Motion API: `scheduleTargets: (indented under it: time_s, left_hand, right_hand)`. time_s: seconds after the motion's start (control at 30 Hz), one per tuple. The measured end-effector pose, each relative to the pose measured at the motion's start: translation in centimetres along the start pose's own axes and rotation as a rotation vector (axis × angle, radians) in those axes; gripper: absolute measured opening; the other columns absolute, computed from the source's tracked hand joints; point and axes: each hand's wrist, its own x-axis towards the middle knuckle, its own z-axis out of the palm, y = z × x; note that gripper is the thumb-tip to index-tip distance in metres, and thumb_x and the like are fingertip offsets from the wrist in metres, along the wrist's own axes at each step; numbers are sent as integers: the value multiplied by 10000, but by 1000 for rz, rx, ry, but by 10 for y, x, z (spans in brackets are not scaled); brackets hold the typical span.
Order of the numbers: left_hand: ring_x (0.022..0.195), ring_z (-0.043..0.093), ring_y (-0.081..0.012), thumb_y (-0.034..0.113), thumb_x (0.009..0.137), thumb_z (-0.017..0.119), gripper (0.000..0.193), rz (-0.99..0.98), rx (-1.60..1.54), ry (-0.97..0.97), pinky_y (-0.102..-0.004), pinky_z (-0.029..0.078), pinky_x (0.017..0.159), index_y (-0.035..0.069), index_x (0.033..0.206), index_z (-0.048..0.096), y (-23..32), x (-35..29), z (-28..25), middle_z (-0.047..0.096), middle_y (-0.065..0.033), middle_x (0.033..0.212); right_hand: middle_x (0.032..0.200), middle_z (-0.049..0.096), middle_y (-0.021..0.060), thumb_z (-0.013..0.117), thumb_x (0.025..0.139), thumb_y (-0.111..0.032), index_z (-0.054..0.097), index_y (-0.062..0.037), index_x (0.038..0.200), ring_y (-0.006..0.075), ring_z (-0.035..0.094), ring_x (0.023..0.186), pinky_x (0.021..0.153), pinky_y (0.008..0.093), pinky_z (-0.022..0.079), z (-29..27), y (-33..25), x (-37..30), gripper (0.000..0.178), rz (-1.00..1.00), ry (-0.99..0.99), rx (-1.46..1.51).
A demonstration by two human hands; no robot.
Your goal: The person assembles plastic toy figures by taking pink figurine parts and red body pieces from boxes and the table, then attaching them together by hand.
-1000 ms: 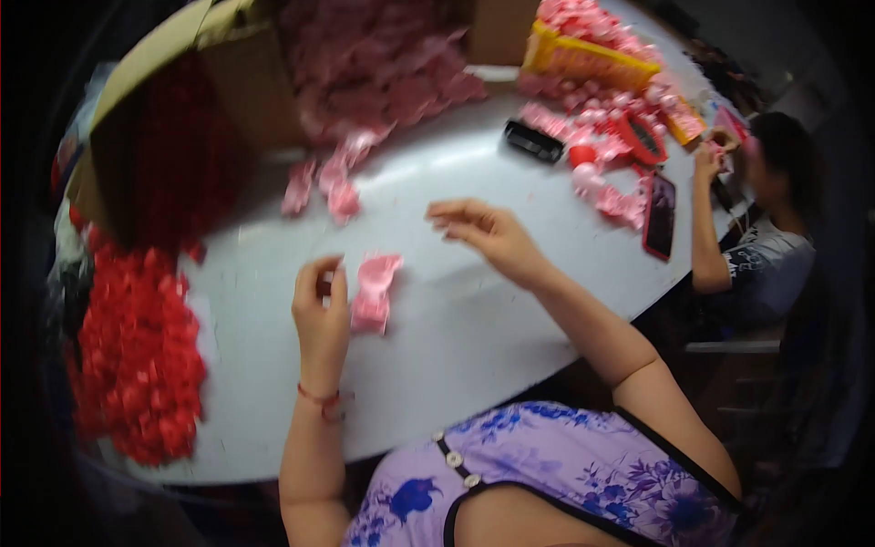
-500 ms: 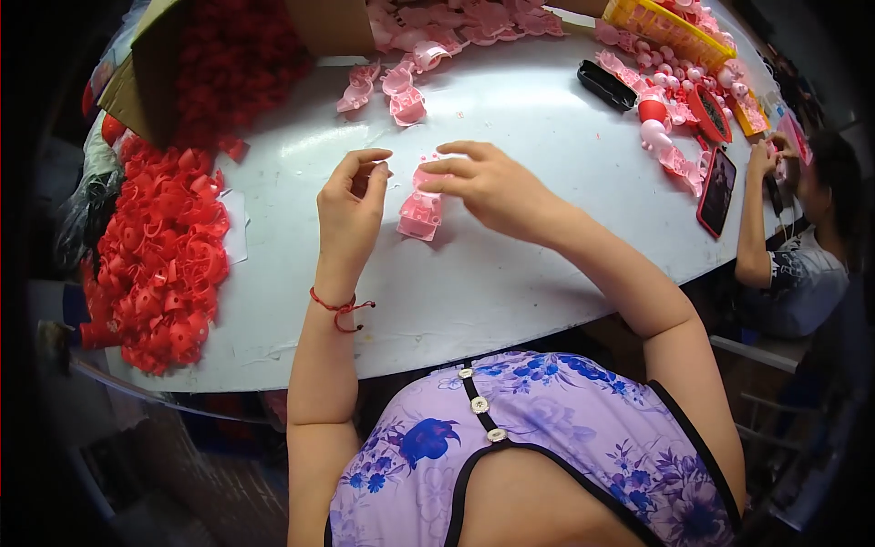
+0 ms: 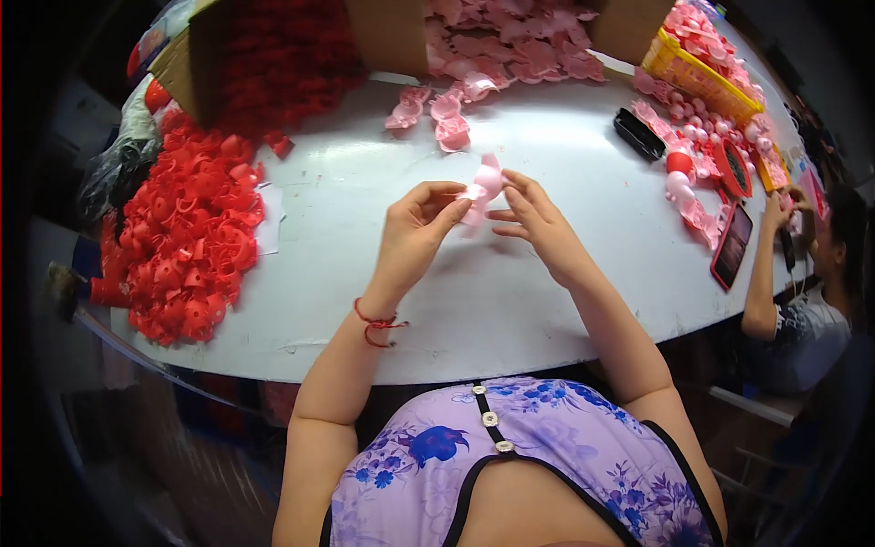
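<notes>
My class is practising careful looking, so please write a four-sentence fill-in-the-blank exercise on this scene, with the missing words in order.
The left hand holds a piece coloured ____.
The bracelet is on the ____ wrist.
The basket at the upper right is coloured ____.
The phone lies on the person's ____ side.
Missing words: pink; left; yellow; right.

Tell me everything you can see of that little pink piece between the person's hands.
The pink piece is pale and slightly shiny, and looks like thin moulded plastic. It has a rounded bulge, with flatter parts toward its ends; finer detail is blurred. It is tilted over the pale table, its far end leaning right. The left hand pinches its left side; the right hand is at its right edge, contact hard to judge.
</notes>
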Motion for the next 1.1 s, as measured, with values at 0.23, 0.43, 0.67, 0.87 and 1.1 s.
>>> scheduleTargets:
  time_s: [0.23,0.43,0.67,0.87,1.1]
  left_hand:
    - [801,621,-149,11,841,555,174,-98,-325,-102,-272,524,749,-24,1011,567,-10,14,8,629,-92,927]
    - [896,547,-332,60,732,574,266,467,1441,595,-404,462,802,10,992,595,-1,92,-163,581,-183,930]
    - [792,600,-368,144,792,600,168,108,1409,395,-445,458,703,8,885,632,-7,87,-209,627,-210,862]
    - [695,501,-91,67,884,538,225,-33,41,-45,-221,402,605,-48,1076,558,25,19,-69,577,-44,852]
    - [692,526,-125,120,869,538,352,-389,-417,-277,-201,452,559,-92,1141,465,23,-11,2,557,-88,872]
  right_hand:
    - [1329,386,150,529,894,-100,230,-47,1370,182,495,1112,895,293,439,16,7,-16,565,-42,230,409]
    - [1189,523,97,590,839,-52,356,2,1310,132,517,1053,900,241,426,0,12,-15,528,127,20,720]
    - [1047,564,47,568,880,-163,480,-12,1184,112,538,953,862,257,435,-5,23,-18,351,96,-67,838]
    - [985,585,34,527,910,-173,500,-14,1136,90,540,875,776,252,447,12,30,-10,278,-184,78,448]
    - [1026,560,47,493,926,-168,456,-17,1148,94,528,925,806,259,449,16,34,-17,270,-195,64,457]
